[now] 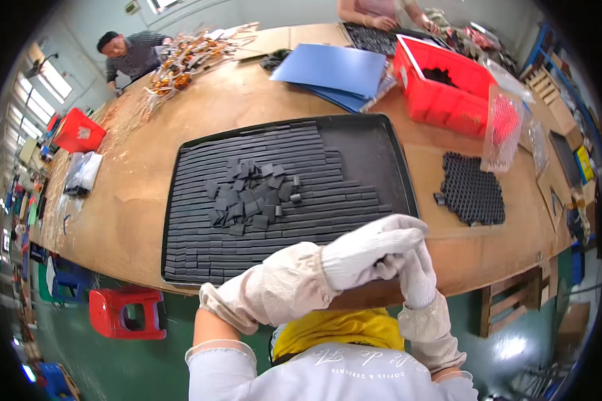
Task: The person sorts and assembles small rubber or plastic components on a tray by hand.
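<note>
At the brown table, left hand partly covers right hand; I cannot tell either's grip.

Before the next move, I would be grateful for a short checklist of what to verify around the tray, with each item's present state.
1. Both hands gloved: ok; the left hand and right hand are covered in white.
2. Both hands free of pieces: cannot tell; they overlap in this view.
3. Black tray resting on the table: ok.
4. Rows of dark strips uncovered: not ok; a pile of loose square pieces lies on them.
5. Dark honeycomb-like cluster apart from the tray: ok; it lies to the right.
6. Red bin clear of the tray: ok; it stands beyond, toward the far right.
</note>
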Tool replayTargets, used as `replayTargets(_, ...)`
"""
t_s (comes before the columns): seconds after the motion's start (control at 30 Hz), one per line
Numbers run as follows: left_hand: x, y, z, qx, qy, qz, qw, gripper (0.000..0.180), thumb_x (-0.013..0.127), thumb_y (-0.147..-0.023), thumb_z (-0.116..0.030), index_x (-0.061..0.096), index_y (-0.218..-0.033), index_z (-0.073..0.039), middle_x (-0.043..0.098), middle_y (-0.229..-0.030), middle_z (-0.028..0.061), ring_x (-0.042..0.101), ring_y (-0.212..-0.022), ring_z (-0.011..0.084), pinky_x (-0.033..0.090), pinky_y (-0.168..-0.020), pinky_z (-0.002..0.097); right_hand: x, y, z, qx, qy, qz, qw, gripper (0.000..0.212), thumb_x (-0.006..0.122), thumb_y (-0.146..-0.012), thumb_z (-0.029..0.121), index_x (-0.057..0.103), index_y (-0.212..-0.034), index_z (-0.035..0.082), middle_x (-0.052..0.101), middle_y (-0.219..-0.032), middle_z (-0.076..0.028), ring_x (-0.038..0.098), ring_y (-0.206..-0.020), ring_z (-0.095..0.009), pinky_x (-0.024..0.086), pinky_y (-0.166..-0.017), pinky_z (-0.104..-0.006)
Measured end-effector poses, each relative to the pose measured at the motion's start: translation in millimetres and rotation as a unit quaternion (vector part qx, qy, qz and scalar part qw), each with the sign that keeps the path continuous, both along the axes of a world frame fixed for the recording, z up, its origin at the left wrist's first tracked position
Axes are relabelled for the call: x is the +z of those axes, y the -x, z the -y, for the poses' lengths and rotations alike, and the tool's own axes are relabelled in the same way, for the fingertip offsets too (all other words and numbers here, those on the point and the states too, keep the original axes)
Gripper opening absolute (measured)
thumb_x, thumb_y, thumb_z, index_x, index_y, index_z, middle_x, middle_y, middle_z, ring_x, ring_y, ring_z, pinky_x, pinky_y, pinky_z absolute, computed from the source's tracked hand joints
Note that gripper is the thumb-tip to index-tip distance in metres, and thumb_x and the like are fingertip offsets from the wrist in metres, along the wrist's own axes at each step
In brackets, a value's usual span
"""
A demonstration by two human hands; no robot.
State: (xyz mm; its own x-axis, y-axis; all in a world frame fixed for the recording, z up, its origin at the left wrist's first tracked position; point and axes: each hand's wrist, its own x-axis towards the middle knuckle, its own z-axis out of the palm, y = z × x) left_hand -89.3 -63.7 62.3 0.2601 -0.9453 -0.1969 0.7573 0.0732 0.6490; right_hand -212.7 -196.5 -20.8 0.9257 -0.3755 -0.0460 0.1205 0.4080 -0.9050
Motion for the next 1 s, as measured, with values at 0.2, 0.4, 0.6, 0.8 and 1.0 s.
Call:
replayTargets(0.2, -31, -20, 4, 0.121, 0.095, -0.087, 0.984, 0.053, 0.056, -0.09, 0.008, 0.041, -0.14, -0.003, 0.059, -0.114, 0.0131, 0.064, -0.101, 0.0229, 0.053, -0.092, 0.0358, 17, 27, 47, -0.118, 0.288, -0.04, 0.95, 0.035, 0.051, -0.095, -0.005, 0.054, -0.13, -0.002, 0.064, -0.111, -0.01, 0.06, -0.104, -0.016, 0.048, -0.095, -0.0307)
replayTargets(0.4, -45, -29, 39, 0.027, 0.065, -0.118, 0.991, 0.046, 0.053, -0.092, 0.005, 0.042, -0.136, 0.001, 0.056, -0.121, 0.0187, 0.061, -0.106, 0.0276, 0.056, -0.092, 0.0349, -4, 14, 112, -0.255, 0.474, -0.054, 0.841, 0.023, 0.063, -0.088, -0.005, 0.066, -0.111, 0.001, 0.067, -0.104, -0.008, 0.065, -0.097, -0.02, 0.051, -0.087, -0.0318)
replayTargets(0.6, -70, -39, 46, 0.021, 0.044, -0.107, 0.993, 0.042, 0.053, -0.099, -0.008, 0.042, -0.139, -0.005, 0.056, -0.112, 0.012, 0.058, -0.085, 0.0156, 0.052, -0.073, 0.0264, -4, -24, 131, -0.265, 0.79, -0.055, 0.549, 0.032, 0.074, -0.072, 0.005, 0.07, -0.102, 0.016, 0.06, -0.103, -0.001, 0.056, -0.102, -0.022, 0.043, -0.091, -0.0377)
replayTargets(0.8, -86, -51, 29, 0.062, 0.035, -0.11, 0.991, 0.044, 0.055, -0.102, -0.02, 0.041, -0.142, -0.008, 0.057, -0.104, 0.0069, 0.054, -0.08, 0.0132, 0.048, -0.067, 0.0231, -10, -35, 117, -0.253, 0.828, -0.101, 0.49, 0.036, 0.074, -0.069, 0.011, 0.068, -0.104, 0.019, 0.056, -0.107, 0.0, 0.052, -0.106, -0.024, 0.041, -0.094, -0.0414)
replayTargets(1.0, -85, -50, 32, 0.041, 0.001, -0.172, 0.984, 0.044, 0.056, -0.102, -0.022, 0.044, -0.14, -0.006, 0.058, -0.101, 0.0077, 0.054, -0.076, 0.0132, 0.048, -0.062, 0.0215, -19, -32, 120, -0.239, 0.831, -0.111, 0.489, 0.032, 0.075, -0.068, 0.012, 0.067, -0.098, 0.02, 0.056, -0.106, 0.001, 0.051, -0.105, -0.024, 0.04, -0.092, -0.0421)
